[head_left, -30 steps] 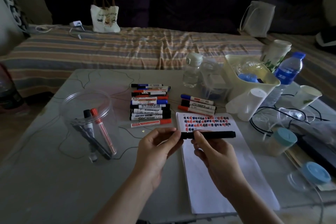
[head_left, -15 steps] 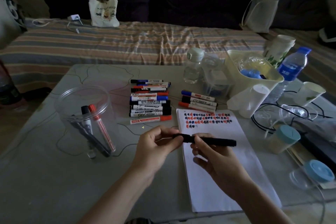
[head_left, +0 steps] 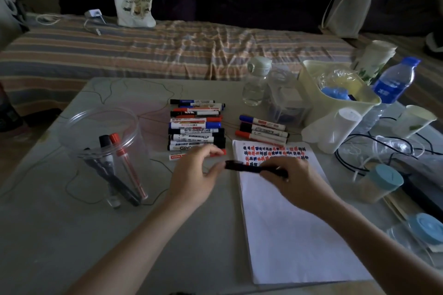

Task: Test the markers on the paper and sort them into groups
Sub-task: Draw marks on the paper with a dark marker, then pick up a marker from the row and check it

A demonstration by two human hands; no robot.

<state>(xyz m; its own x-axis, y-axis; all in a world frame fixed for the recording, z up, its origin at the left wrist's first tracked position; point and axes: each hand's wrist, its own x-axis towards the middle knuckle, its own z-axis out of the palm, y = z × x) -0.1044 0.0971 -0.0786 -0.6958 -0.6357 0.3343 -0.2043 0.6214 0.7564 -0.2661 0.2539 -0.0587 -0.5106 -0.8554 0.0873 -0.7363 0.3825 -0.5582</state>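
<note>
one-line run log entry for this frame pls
stage: uncapping | right hand: holds black marker over paper | left hand: at cap end, grip unclear | sorted: marker row, jar

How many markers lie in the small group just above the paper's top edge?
3, side by side: a blue-capped marker farthest back, a black-capped marker in the middle, and a red-capped marker nearest the paper. None looks hidden.

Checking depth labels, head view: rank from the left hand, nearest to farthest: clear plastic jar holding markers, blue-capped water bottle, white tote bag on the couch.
1. Clear plastic jar holding markers, on the table just left of the left hand.
2. Blue-capped water bottle, far right of the table.
3. White tote bag, back on the striped couch.
</note>
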